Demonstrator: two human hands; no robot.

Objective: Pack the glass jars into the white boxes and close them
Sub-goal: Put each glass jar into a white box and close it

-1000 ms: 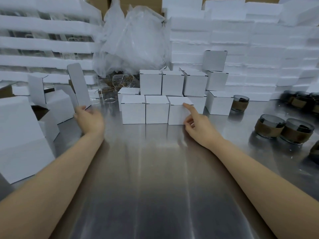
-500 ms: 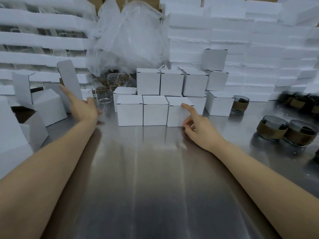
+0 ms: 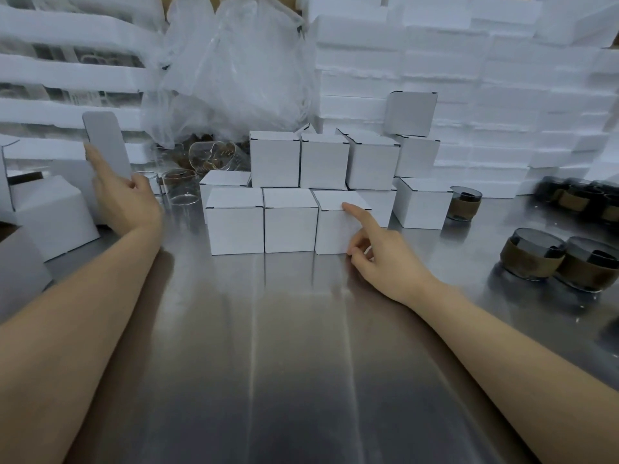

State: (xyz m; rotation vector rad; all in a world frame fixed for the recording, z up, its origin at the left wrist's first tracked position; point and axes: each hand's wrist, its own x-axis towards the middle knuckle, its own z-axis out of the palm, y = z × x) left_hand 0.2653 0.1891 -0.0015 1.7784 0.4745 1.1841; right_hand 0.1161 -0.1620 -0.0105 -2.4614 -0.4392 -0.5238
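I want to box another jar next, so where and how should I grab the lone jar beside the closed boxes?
Take the jar round its brown band, probably coming from the right or from above with the right hand. It stands upright and is round, so fingers can wrap it. A box stands close on its left, blocking that side.

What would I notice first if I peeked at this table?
The pile of closed white boxes in the middle of the shiny metal table, with the right hand poking one finger at the front right box. Next, the dark jars with brown bands on the right, and the left hand touching a tall box flap on the left.
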